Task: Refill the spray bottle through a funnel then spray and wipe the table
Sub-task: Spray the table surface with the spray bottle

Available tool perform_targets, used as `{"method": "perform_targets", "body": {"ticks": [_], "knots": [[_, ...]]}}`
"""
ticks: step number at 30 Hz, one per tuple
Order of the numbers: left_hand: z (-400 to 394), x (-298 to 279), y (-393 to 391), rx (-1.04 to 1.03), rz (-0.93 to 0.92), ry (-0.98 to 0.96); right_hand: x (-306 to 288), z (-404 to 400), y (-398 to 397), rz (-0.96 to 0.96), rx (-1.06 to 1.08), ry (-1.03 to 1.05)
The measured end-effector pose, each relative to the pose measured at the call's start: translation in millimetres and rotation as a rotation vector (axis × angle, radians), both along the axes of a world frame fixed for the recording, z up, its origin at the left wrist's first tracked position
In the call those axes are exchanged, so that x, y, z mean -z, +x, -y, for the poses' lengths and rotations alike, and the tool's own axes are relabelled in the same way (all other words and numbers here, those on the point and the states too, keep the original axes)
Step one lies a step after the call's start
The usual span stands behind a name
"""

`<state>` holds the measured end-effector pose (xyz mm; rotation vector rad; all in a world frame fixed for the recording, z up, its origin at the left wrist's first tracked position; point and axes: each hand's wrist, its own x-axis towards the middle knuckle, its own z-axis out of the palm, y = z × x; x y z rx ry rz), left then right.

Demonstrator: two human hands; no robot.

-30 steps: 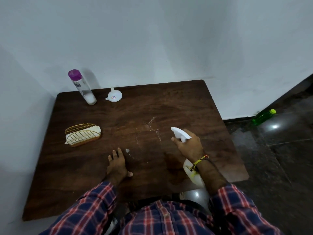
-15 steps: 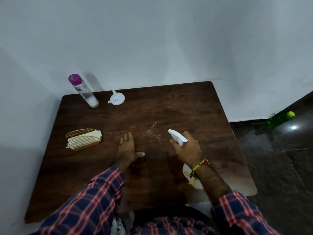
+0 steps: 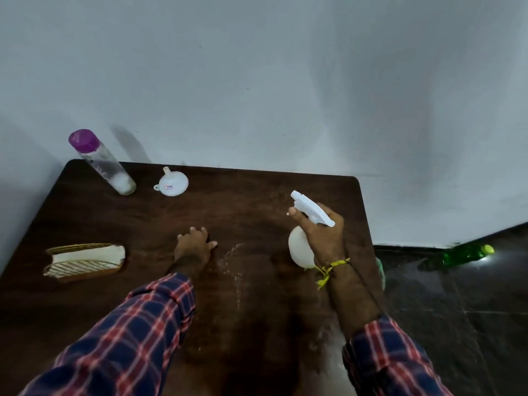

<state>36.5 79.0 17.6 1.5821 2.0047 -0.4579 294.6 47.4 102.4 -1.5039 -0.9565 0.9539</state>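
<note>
Over the right half of the dark wooden worktop (image 3: 257, 195) the right hand (image 3: 323, 238) holds the white spray bottle (image 3: 300, 250) clear of the surface. Its long axis tilts — round body low and toward the person, spray head (image 3: 311, 210) high and away — and the nozzle points up and to the left, toward the far wall. The fingers (image 3: 297, 215) are clenched around the neck just under the spray head, with one reaching forward below the nozzle; the hand hides the trigger and most of the neck, so only the nozzle top and the rounded lower body show. A yellow thread (image 3: 328, 270) circles that wrist.

The left hand (image 3: 194, 247) lies palm down on the worktop, fingers released and spread, grasping nothing, just left of a trail of pale droplets (image 3: 231, 264). Both plaid sleeves are cut off at the bottom edge. At the far left corner stand a purple-capped bottle (image 3: 103, 164) and a white funnel (image 3: 171, 182) — its small label too blurred to read.
</note>
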Motion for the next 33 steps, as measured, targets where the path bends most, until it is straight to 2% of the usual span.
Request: {"method": "perform_targets", "body": {"ticks": [6, 11, 17, 20, 24, 30, 33], "knots": [[-14, -3, 1, -0.007, -0.076, -0.001, 14, -97, 6, -0.018, -0.019, -0.017], [-15, 5, -4, -0.029, -0.041, 0.05, 23, -154, 4, -0.081, -0.027, -0.055], [-15, 10, -7, -0.045, -0.015, 0.028, 40, -177, 1, 0.06, -0.087, -0.056], [-15, 11, -8, -0.027, -0.023, -0.018, 57, -167, 0, 0.261, 0.062, -0.107], [-13, 14, -10, -0.029, -0.016, -0.044, 64, -159, -3, 0.224, 0.163, 0.012], [-18, 11, -9, -0.039, -0.019, -0.101, 61, -169, 7, 0.361, -0.164, 0.096], [-17, 11, -9, -0.041, -0.032, -0.087, 61, -170, 8, 0.377, -0.24, 0.105]]}}
